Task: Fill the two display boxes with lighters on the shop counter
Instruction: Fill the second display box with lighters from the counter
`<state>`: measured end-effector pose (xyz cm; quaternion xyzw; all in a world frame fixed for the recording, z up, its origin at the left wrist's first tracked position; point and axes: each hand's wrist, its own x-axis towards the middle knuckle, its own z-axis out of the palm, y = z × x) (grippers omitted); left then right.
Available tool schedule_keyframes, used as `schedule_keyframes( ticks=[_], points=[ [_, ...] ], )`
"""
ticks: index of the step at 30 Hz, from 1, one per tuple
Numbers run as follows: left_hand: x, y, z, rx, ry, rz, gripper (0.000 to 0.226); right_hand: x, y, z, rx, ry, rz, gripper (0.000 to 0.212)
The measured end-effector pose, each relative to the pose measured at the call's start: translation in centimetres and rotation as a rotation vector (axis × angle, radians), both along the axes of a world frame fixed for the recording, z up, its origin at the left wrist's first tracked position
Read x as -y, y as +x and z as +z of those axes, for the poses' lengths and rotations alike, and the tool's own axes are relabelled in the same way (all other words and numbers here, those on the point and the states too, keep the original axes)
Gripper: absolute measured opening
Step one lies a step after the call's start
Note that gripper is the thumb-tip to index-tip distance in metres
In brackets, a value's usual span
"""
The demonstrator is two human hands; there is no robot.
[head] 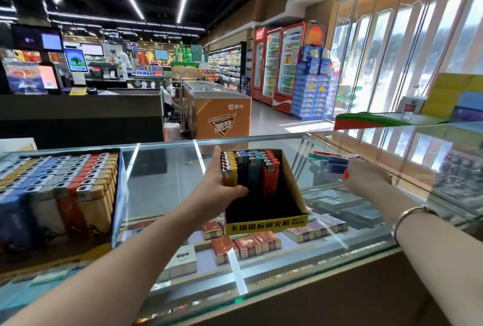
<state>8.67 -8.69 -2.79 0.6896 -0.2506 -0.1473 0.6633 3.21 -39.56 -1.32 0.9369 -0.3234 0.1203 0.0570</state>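
A black display box with a yellow front label (266, 222) stands on the glass counter (167, 176). Its far end holds rows of yellow, blue, teal and red lighters (251, 169); its near end is bare. My left hand (222, 184) holds the box's left side, fingers curled against the yellow lighters. My right hand (366, 176) grips a bunch of blue lighters (335, 165) over the glass to the right of the box. A second display box (116, 195) at the left is packed with blue, grey, red and yellow lighters (60, 182).
Cigarette packs (245, 244) lie inside the showcase under the glass. A red and green tray (366, 119) and stacked cartons (454, 95) sit at the far right. A clear partition (392, 153) runs beside my right hand. Behind the counter are a freezer (219, 111) and drink fridges.
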Motion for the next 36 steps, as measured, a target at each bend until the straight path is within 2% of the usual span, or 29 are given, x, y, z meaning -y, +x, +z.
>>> schedule_keyframes(
  ticks=[4, 9, 14, 19, 24, 29, 36],
  points=[
    [0.0, 0.1, -0.3, -0.016, -0.005, -0.005, 0.108, -0.7, 0.6, -0.8, -0.014, -0.135, 0.115, 0.026],
    [-0.1, 0.2, -0.3, -0.044, -0.016, -0.018, 0.108, -0.4, 1.3, -0.7, 0.04, -0.18, 0.259, 0.03],
    [-0.1, 0.1, -0.3, -0.03, -0.038, -0.012, 0.108, 0.1, 1.6, -0.2, -0.002, 0.051, 0.332, 0.029],
    [-0.1, 0.0, -0.2, -0.025, -0.04, -0.006, 0.107, -0.1, 2.4, 0.4, -0.088, 0.064, 0.292, 0.03],
    [-0.3, 0.0, 0.0, -0.012, 0.01, -0.014, 0.106, 0.3, 2.5, 1.0, -0.138, 0.186, 0.309, 0.022],
    [-0.6, 0.0, 0.6, 0.017, 0.048, -0.035, 0.11, -0.2, 2.6, 1.2, -0.238, 0.147, 0.37, 0.021],
    [-1.4, 0.0, 1.6, 0.019, 0.12, -0.054, 0.112, -4.0, 2.8, 1.4, -0.177, 0.161, 0.47, 0.029]
  ],
)
